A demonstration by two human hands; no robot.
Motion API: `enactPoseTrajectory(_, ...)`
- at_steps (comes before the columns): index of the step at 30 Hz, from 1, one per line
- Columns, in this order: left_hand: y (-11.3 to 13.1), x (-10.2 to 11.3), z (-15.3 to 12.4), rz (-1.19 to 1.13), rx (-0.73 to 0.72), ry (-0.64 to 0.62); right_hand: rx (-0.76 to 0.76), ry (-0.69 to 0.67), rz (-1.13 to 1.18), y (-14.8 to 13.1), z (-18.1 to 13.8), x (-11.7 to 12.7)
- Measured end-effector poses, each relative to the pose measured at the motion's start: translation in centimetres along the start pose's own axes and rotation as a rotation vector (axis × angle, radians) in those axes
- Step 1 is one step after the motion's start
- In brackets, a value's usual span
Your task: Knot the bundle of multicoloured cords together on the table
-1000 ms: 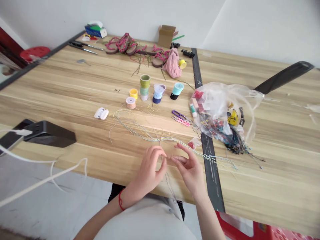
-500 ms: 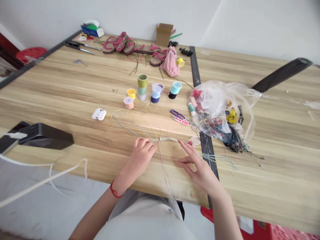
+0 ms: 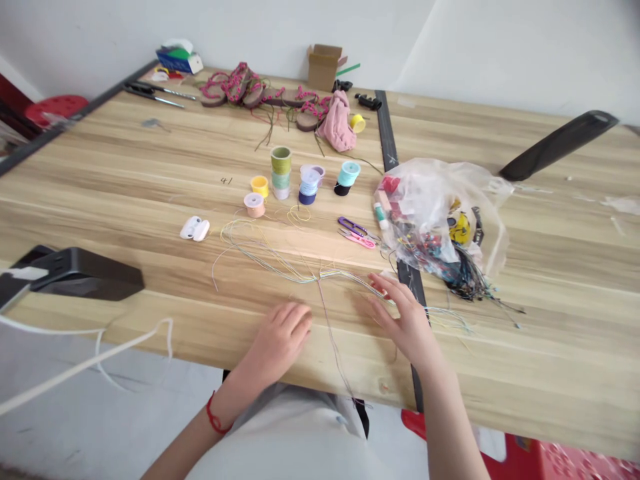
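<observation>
Wooden table (image 3: 125, 200), loose threads (image 3: 273, 257), probably plaster wall (image 3: 260, 27)

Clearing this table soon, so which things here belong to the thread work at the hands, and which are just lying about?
Belonging to the work: the left hand, the right hand, the loose multicoloured threads, the thread spools.

Just lying about: the white earbud case, the black block, the pink cloth, the cardboard box.

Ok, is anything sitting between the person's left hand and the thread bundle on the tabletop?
Nothing visible is in the way. The left hand lies on the wooden tabletop just below the thin multicoloured threads; only one loose strand hangs down beside it.
</observation>
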State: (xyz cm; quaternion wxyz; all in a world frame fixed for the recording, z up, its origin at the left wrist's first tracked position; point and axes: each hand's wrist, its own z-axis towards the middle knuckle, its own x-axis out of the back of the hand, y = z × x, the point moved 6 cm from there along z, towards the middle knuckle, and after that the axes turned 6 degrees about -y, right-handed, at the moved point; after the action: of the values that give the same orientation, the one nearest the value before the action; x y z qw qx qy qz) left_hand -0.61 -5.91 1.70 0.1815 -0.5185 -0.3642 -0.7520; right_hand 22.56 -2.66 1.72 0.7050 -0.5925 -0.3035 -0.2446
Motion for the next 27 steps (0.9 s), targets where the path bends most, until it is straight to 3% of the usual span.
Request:
enactPoseTrajectory(3,2.8,-1.3,0.0,-0.076,-0.164,-0.149,-0.145,0.010,0.211,0.3,0.2,-0.2)
enactPoseTrajectory(6,4.5,-2.3,0.1,-0.114,-0.251,-0.248,-0.279,-0.093,0.523,0.2,0.1,-1.8)
enactPoseTrajectory(9,4.4,-2.6,0.1,-0.107,-0.230,-0.255,-0.327,-0.229,0.763,-0.6,-0.2,-3.8)
enactPoseTrajectory(12,3.2,-2.1,-0.2,-0.090,-0.173,-0.251,-0.337,-0.271,0.856,-0.7,-0.6,-5.2)
enactPoseTrajectory(20,0.7,0.0,-0.9,-0.019,-0.021,-0.095,-0.419,-0.171,1.038,-1.0,-1.1,-5.9)
enactPoseTrajectory(27,1.0,-0.8,1.3,-0.466,0.225,0.115,-0.400,-0.194,1.161,-4.0,-1.3,-6.9)
